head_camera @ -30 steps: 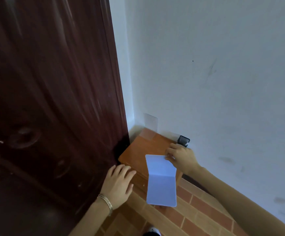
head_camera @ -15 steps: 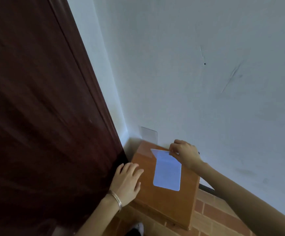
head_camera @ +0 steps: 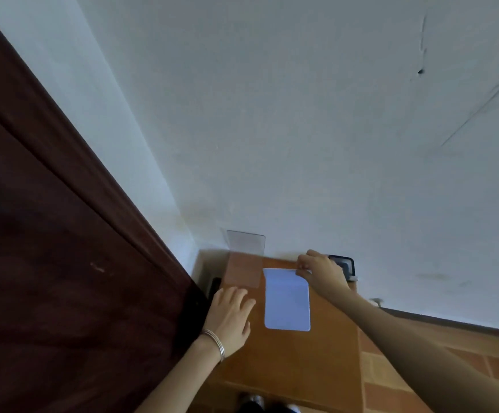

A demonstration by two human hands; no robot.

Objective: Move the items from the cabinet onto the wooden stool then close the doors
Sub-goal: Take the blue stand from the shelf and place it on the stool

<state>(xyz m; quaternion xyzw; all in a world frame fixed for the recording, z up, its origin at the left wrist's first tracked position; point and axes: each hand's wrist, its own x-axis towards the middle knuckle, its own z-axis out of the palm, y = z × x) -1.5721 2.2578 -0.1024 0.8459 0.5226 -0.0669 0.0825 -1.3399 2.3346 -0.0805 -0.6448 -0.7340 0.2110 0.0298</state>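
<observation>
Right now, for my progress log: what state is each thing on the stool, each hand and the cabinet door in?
Pale blue flexible sheet: lying on the wooden stool.
Right hand: pinches that sheet's top edge.
Left hand: flat on stool.
Clear plastic sheet: bent, leaning on the white wall.
Dark brown cabinet door: open or closed, cannot tell.

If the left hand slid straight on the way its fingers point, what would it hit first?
Likely the clear sheet just beyond the left hand on the wooden stool; depth is unclear.
</observation>
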